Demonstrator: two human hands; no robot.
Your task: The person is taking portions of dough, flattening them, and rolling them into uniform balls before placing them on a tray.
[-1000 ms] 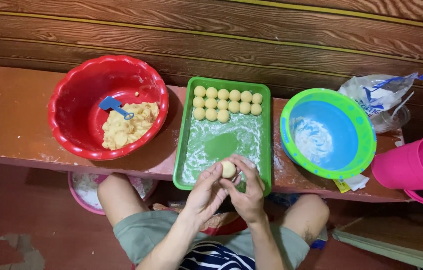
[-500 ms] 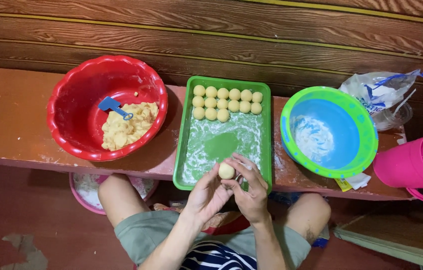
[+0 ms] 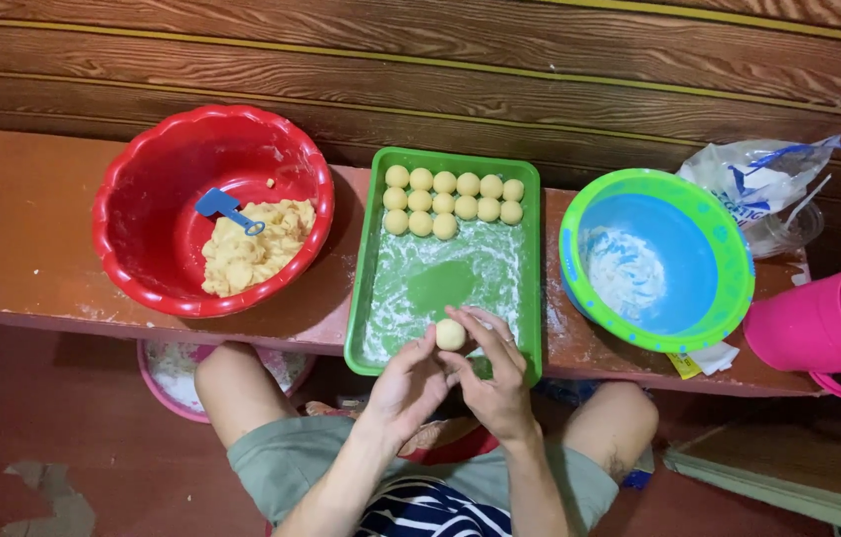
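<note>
Both hands, left hand (image 3: 408,383) and right hand (image 3: 493,383), fingers curled, pinch dough ball (image 3: 450,334) between fingertips over near edge of green tray (image 3: 371,249). Ball sits slightly higher than half-second before.

Your dough ball (image 3: 450,334): matt, smooth. Green tray (image 3: 530,259): glossy plastic, flour-dusted. Red bowl (image 3: 132,179): shiny plastic. Counter (image 3: 12,219): painted wood, worn. Wall (image 3: 440,60): varnished wood grain.

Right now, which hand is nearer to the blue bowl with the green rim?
Right. The right hand is over the green tray's near edge, just left of the blue bowl; the left hand sits farther left, the dough ball between them.
</note>
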